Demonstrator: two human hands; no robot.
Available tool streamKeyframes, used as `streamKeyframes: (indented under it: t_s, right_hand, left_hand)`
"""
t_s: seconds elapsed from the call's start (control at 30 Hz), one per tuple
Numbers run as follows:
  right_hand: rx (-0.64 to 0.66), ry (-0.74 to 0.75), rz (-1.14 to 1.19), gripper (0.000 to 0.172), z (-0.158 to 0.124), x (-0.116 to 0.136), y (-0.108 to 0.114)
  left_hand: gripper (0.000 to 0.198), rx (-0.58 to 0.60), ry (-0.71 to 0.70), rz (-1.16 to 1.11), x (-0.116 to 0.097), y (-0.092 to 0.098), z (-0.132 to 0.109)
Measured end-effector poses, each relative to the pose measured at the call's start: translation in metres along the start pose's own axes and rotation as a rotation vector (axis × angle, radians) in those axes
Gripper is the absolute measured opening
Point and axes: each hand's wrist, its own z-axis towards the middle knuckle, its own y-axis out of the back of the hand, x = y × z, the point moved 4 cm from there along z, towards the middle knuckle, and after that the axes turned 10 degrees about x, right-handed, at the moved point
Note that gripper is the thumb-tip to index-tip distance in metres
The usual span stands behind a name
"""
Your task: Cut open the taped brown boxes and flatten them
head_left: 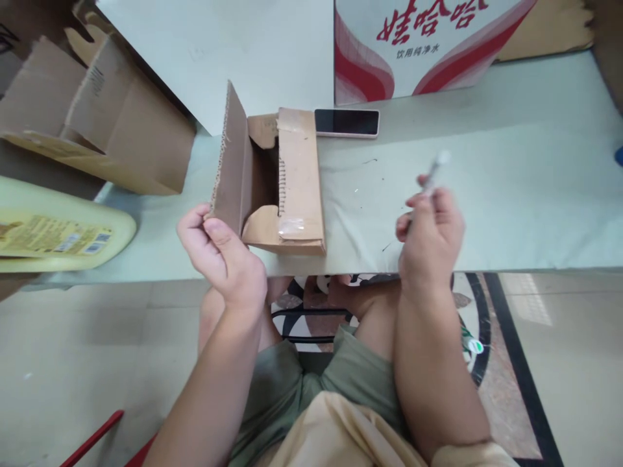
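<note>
A small brown cardboard box (299, 178) stands on the cloth-covered table with one flap raised on its left. Its slot shows a dark inside, and clear tape lies over parts of its right panel. My left hand (226, 256) pinches the near lower corner of the raised flap between thumb and fingers. To the right of the box, my right hand (431, 233) is closed around a slim pen-like tool (437, 170) with a pale end pointing up and away. Motion blurs the tool, so its exact kind does not show. It is apart from the box.
A phone (348, 123) lies against the box's far right corner. Behind stand a large white carton (233, 45) and a red-and-white water carton (413, 58). An open cardboard box (126, 123) and a pale yellow bottle (63, 224) occupy the left. The table's front edge (535, 270) runs above my knees.
</note>
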Motion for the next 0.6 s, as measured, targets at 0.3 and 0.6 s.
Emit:
streamKeyframes:
  t_s: [0.3, 0.6]
  right_hand:
    - [0.4, -0.294, -0.405, 0.068, 0.009, -0.031, -0.038]
    - [0.318, -0.226, -0.304, 0.066, -0.008, -0.03, -0.056]
  left_hand:
    - [0.011, -0.043, -0.078, 0.035, 0.022, 0.001, 0.053]
    - [0.032, -0.302, 0.243, -0.243, 0.081, 0.011, 0.102]
